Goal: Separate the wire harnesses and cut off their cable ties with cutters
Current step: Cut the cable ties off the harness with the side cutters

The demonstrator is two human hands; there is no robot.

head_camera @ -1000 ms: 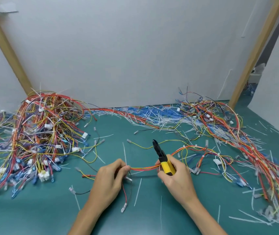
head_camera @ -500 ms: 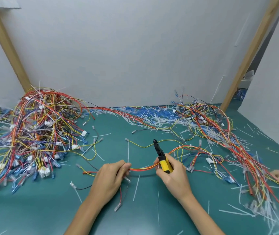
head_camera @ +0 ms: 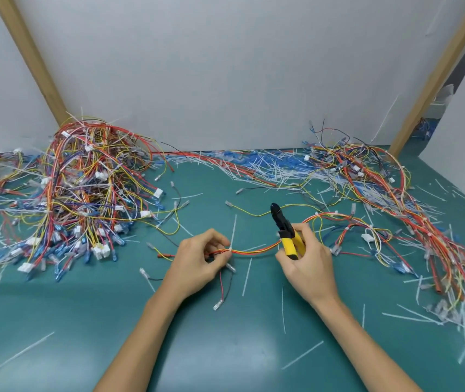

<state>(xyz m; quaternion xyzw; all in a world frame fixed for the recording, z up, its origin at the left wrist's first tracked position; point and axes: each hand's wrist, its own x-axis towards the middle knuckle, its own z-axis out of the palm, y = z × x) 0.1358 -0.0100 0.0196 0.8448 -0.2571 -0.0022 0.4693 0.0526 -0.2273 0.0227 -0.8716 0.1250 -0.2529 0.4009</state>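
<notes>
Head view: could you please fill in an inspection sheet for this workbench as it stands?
Surface: green mat, largely covered towards the back.
Job's things: wire harness running between the hands, with a white cable tie on it, uncut; yellow-handled cutters.
Clutter: tie offcuts strewn about; left harness pile; right harness pile.
Grippers: left hand pinches the wire harness by the cable tie; right hand grips the cutters, tip raised clear of the tie.
Cables: nothing seen beyond harness wires.
Surroundings: white wall; wooden posts at both sides.
</notes>
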